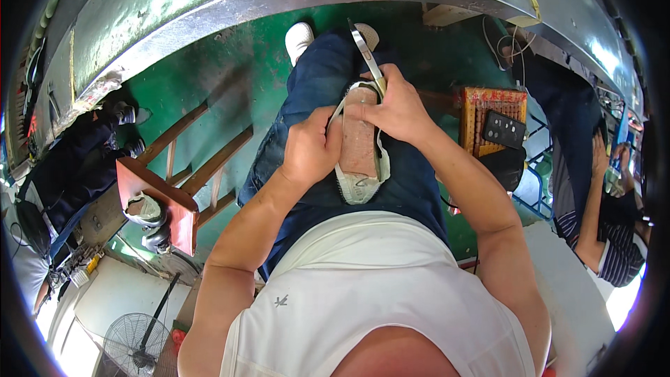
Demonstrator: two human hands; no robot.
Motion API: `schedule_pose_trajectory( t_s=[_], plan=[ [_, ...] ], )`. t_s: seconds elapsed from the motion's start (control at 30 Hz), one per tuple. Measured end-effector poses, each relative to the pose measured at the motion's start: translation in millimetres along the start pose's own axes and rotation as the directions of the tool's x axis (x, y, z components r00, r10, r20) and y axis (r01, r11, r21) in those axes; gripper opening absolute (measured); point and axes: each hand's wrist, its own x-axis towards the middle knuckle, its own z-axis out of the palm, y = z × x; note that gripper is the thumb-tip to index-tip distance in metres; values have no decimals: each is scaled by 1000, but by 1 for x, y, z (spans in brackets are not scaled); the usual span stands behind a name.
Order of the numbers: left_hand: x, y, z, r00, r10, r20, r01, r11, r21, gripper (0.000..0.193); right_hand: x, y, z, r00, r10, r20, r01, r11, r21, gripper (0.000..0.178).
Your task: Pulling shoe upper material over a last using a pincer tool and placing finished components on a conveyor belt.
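Across my lap, bottom side up, lies a shoe upper [361,194] with a pale woven edge wrapped around a brownish, worn-looking underside [361,143]. My left hand [312,145] is closed on its left edge, thumb pressed near the brown underside. My right hand [399,110] grips a slim tool [366,56] with a pale handle, a silvery middle and a dark tip pointing away from me; its exact kind I cannot tell. The right thumb reaches onto the upper part of the underside. A pale strip runs between my two hands along the left edge.
A curved metal-topped workbench [209,10] crosses ahead. To the right, a stool with a beaded seat [474,115] bears a black control box [504,130]. Shoes [145,209] rest on a reddish wooden bench [183,213] at left. People sit on both sides; a fan [136,349] stands lower left.
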Motion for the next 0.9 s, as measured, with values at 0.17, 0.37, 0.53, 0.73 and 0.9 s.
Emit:
schedule_pose_trajectory(
  t_s=[0.17,0.37,0.53,0.73,0.9],
  plan=[
    [6,-20,-2,903,-394,173,430,802,-415,22,5,18,10,982,-155,-106,165,982,94,74],
    [18,14,-8,967,-40,252,54,997,-50,49,1,13,3,993,-60,-102,72,990,118,63],
    [16,12,-1,953,-4,303,55,985,-162,79,-17,17,-2,965,-172,-197,222,938,266,67],
    [6,29,-16,874,83,479,229,800,-555,93,-72,31,7,934,-294,-204,357,815,457,90],
    [-10,21,-17,932,36,360,183,812,-554,92,-114,29,35,991,-125,-42,132,969,210,95]
  ],
)
